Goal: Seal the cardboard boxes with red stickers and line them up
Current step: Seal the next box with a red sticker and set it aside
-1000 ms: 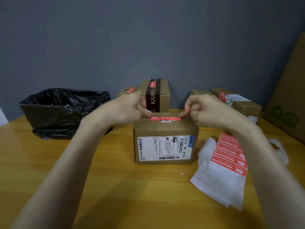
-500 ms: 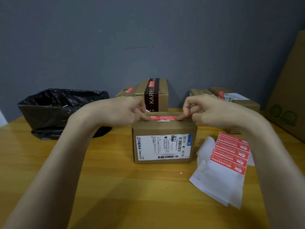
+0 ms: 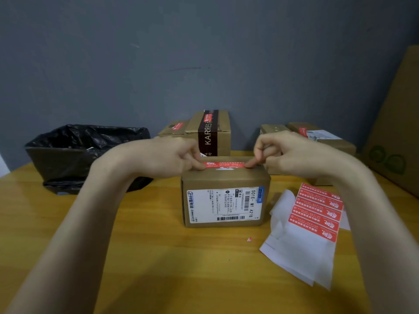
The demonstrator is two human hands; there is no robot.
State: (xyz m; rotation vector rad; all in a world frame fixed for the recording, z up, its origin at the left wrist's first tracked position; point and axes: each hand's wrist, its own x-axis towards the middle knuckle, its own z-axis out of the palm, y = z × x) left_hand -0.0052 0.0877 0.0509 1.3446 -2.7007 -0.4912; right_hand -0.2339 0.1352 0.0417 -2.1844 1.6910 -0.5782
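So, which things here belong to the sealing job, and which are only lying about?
Job: front box, red sticker on its top, left hand and right hand at its ends, sticker sheet, sealed boxes behind.
Lying about: black-lined bin, big cardboard at right, red scrap on table.

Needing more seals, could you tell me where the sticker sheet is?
Head view: the sticker sheet lies on the table, just right of the labelled box.
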